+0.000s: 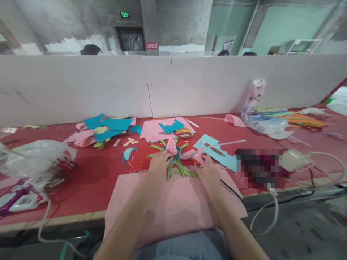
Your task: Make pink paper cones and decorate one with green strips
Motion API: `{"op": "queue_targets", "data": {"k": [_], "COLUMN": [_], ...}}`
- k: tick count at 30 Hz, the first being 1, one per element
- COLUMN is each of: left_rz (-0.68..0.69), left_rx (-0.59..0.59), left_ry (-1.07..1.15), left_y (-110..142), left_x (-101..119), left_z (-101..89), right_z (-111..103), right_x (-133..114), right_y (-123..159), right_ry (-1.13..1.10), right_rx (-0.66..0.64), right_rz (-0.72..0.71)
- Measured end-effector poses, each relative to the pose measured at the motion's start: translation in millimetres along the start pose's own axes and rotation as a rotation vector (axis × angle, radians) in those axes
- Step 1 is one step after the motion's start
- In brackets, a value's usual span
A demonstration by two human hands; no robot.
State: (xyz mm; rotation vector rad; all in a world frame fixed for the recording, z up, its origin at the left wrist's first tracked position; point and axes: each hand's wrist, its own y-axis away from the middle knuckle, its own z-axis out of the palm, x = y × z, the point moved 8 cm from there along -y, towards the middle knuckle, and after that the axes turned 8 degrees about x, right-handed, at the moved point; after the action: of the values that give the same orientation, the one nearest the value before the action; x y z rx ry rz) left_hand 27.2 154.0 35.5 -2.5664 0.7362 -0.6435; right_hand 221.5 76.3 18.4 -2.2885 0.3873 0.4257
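Note:
My right hand (208, 171) is wrapped round a pink hot glue gun (199, 156), with a long clear glue stick (230, 143) standing out of its back. The gun's nozzle points left at the middle of a paper craft (177, 156). Green patterned paper strips (170, 169) spread out from the craft, and a pink folded paper cone (171, 145) rises from it. My left hand (160, 162) grips the craft at its left side, with the fingertips partly hidden. Beneath lie a red sheet (139, 164) and a large pink sheet (168, 206).
Yellow-handled scissors (184, 133) rest on pink paper behind the craft. A light blue sheet (229, 159) lies to the right, and blue cut paper (116, 124) to the left. Plastic bags (35, 155) and a purple-white device (20, 198) sit far left. A white partition (108, 86) stands behind.

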Motion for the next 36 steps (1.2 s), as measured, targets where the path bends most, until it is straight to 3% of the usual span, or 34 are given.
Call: {"op": "queue_targets", "data": {"k": [15, 36], "left_rz": [-0.066, -0.037], "left_rx": [0.024, 0.013], "left_ry": [0.08, 0.088], "left_y": [1.4, -0.3], "left_x": [-3.8, 4.3], "left_z": [-3.6, -6.7], "right_z": [0.9, 0.9], "right_x": [1.6, 1.2], "right_y": [-0.4, -0.7], "right_ry": [-0.013, -0.023], "right_rx": [0.009, -0.01], "right_rz": [0.026, 0.041]}}
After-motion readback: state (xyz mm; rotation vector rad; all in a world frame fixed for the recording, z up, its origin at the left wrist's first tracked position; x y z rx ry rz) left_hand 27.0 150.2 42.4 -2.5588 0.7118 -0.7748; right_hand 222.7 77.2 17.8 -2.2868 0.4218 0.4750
